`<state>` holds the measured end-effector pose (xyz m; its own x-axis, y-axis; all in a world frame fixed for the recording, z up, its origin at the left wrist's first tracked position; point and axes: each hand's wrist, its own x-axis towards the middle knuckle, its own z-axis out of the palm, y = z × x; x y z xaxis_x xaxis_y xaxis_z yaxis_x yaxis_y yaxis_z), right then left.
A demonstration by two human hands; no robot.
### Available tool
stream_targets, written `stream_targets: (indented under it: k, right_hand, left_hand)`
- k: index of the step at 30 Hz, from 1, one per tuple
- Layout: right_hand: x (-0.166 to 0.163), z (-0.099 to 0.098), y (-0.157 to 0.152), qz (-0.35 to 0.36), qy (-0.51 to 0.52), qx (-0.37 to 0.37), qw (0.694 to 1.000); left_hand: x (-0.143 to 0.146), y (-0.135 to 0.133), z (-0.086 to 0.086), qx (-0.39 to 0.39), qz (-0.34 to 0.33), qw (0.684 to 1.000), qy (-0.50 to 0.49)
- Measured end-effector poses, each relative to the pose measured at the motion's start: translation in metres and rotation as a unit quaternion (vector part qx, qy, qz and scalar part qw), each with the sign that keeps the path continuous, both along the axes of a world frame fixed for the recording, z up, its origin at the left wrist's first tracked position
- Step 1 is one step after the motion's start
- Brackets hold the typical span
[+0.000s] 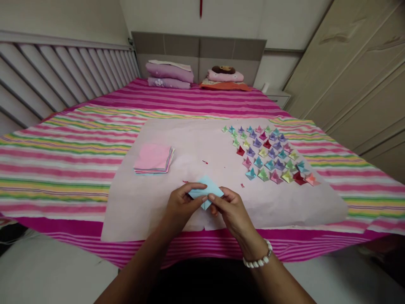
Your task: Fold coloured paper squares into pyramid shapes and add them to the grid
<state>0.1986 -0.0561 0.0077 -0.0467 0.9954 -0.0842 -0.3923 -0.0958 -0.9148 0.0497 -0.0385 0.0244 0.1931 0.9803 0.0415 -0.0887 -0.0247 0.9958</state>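
My left hand (pixel 182 203) and my right hand (pixel 228 207) together pinch a folded light blue paper (pixel 206 189) just above a pale pink sheet (pixel 202 143) spread over the bed. Both hands have their fingers closed on the paper's near edge. A white bead bracelet (pixel 259 259) circles my right wrist. To the left of the hands lies a stack of coloured paper squares (pixel 154 159), pink on top. To the right, many small folded paper shapes (pixel 268 154) in several colours sit in rows on the sheet.
The bed wears a pink, yellow and green striped cover (pixel 63 156). Folded purple bedding (pixel 169 74) and a pink pillow (pixel 225 76) rest by the headboard. A slatted rail (pixel 57 71) runs along the left; wardrobe doors (pixel 357 76) stand at the right.
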Motion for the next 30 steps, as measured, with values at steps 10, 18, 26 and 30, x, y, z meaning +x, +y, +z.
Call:
stream_targets:
  k: [10,18,26,30]
  right_hand:
    - [0.006,0.001,0.000,-0.037,-0.041,0.024,0.998]
    - [0.011,0.007,0.001,-0.037,-0.154,0.087,0.984]
    - [0.015,0.013,0.001,-0.049,-0.153,0.157,0.974]
    - [0.013,0.009,-0.001,-0.042,-0.122,0.083,0.988]
  left_hand:
    - [-0.004,0.000,-0.001,-0.008,0.008,0.998,0.055]
    - [-0.009,0.004,0.000,0.091,0.033,0.984,0.150]
    - [-0.006,0.001,0.007,-0.016,-0.022,0.999,0.037]
    - [-0.001,-0.001,0.003,-0.036,0.013,0.999,-0.001]
